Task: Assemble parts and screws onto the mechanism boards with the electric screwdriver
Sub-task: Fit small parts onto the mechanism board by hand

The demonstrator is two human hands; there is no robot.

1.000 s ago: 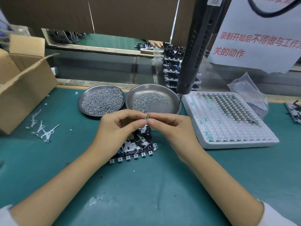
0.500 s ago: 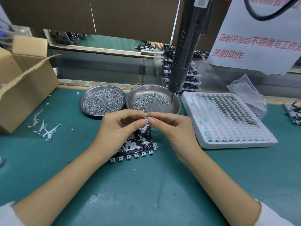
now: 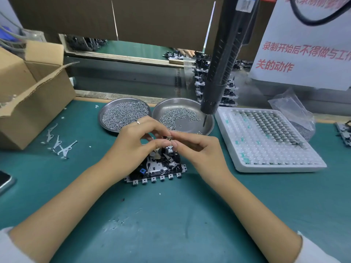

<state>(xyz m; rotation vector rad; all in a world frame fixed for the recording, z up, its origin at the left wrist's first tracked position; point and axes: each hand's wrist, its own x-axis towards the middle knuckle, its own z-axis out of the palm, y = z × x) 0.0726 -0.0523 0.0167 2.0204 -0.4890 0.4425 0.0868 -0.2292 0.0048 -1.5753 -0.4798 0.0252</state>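
I see my left hand (image 3: 133, 143) and right hand (image 3: 197, 149) both pinching one small part (image 3: 169, 138) above the mechanism board (image 3: 157, 168).

Matt green mat (image 3: 171, 224) covers the bench, a touch scuffed and chalky near the front. Two round dishes (image 3: 209, 128) gleam in brushed steel, both holding shiny silver metal screws (image 3: 123, 116). The mechanism board (image 3: 157, 168) shows black plastic against bright stamped metal, one small blue plastic piece on it. The screwdriver (image 3: 224, 63) hangs in dark matt plastic with a ribbed grip. The tray (image 3: 266, 166) is white, smooth moulded plastic, faintly glossy. Behind it, a crinkled clear plastic bag (image 3: 290, 107). Left, rough brown cardboard box (image 3: 38, 103); beside it, flat pale metal brackets (image 3: 62, 145). A plain paper sign (image 3: 303, 44) hangs matt white.
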